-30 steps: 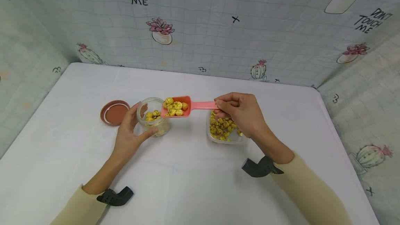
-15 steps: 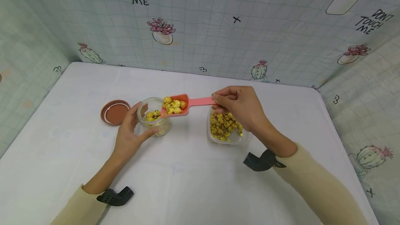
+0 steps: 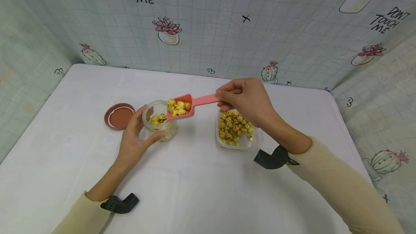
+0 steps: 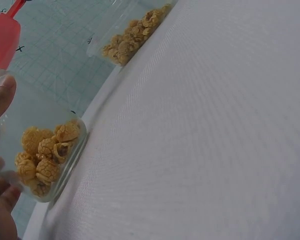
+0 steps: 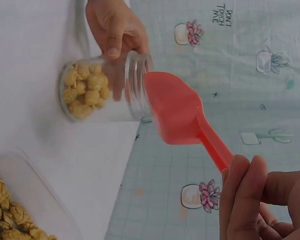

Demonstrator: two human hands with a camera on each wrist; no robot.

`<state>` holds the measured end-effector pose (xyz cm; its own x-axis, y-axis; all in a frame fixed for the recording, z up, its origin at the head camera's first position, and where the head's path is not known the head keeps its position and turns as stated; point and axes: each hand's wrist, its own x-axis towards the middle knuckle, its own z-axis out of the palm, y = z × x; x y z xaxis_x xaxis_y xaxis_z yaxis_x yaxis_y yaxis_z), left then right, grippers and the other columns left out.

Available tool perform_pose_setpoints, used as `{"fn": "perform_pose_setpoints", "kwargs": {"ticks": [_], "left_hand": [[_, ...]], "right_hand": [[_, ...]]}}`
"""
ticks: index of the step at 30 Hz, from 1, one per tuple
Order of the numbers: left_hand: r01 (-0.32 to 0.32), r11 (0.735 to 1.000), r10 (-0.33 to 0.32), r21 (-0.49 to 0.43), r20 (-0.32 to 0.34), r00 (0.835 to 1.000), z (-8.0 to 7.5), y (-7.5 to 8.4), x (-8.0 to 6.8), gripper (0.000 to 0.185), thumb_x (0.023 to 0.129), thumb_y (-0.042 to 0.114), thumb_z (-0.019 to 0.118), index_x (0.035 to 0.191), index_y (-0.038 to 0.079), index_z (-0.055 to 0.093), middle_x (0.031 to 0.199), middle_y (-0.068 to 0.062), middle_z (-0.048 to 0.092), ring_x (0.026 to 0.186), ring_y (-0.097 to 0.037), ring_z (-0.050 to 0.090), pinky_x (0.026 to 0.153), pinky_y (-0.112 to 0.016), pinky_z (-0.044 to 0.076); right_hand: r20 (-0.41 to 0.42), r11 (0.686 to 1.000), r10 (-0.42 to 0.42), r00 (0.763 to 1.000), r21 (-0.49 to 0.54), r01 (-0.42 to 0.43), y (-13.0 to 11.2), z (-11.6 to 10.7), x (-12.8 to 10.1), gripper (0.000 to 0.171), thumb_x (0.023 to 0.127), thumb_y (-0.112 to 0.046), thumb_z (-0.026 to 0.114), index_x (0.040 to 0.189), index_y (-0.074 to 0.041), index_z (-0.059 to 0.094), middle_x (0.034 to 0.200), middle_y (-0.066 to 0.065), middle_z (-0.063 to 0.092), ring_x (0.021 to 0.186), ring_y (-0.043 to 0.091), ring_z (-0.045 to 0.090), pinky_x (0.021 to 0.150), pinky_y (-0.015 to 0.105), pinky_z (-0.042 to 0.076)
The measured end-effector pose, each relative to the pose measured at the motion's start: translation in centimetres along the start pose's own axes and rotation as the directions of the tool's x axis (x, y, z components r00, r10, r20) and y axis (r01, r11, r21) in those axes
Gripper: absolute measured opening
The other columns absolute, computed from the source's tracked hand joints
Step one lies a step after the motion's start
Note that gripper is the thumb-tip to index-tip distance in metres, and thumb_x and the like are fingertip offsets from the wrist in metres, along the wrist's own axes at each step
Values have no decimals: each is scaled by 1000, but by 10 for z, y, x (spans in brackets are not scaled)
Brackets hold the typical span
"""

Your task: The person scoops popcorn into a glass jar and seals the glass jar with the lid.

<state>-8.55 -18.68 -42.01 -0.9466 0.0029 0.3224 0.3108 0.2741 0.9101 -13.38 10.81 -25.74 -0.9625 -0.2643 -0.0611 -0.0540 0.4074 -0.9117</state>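
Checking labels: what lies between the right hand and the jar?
Pink scoop carrying popcorn, its tip at the rim of the jar, in the head view.
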Motion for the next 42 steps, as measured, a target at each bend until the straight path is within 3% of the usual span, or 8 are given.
{"fn": "perform_pose_setpoints", "kwargs": {"ticks": [14, 20, 33, 42], "left_hand": [[13, 1000, -13, 3, 4, 1000, 0, 4, 0, 89, 71, -13, 77, 146, 4, 32, 140, -20, 45, 133, -27, 39, 111, -24, 29], [7, 1000, -7, 2, 4, 1000, 0, 0, 0, 91, 70, -12, 78, 147, 6, 32, 140, -18, 45, 132, -26, 39, 111, -24, 29], [-9, 1000, 9, 10, 6, 1000, 2, 31, -1, 87, 70, -16, 76, 144, -3, 32, 137, -26, 45, 130, -35, 39, 109, -22, 31], [-9, 1000, 8, 11, 5, 1000, 3, 34, -2, 85, 71, -16, 76, 142, -7, 31, 138, -27, 44, 131, -35, 39, 109, -23, 30]], "right_hand": [[-10, 996, 41, 999, -79, -42, -24, 3, 3, 13, 89, -11, 70, 96, -1, 71, 80, 13, 70, 65, 22, 69, 67, 27, 58], [2, 990, 2, 1000, -142, -2, -31, 4, 4, 11, 88, -12, 70, 93, -3, 71, 76, 10, 70, 64, 21, 68, 68, 27, 58], [25, 967, -64, 998, -246, 68, -49, 7, 10, 9, 88, -11, 69, 90, -3, 72, 76, 6, 70, 61, 18, 68, 64, 25, 58], [40, 961, -81, 996, -263, 89, -61, 8, 10, 7, 87, -7, 67, 89, -2, 72, 71, 8, 69, 61, 19, 67, 62, 24, 58]]}}
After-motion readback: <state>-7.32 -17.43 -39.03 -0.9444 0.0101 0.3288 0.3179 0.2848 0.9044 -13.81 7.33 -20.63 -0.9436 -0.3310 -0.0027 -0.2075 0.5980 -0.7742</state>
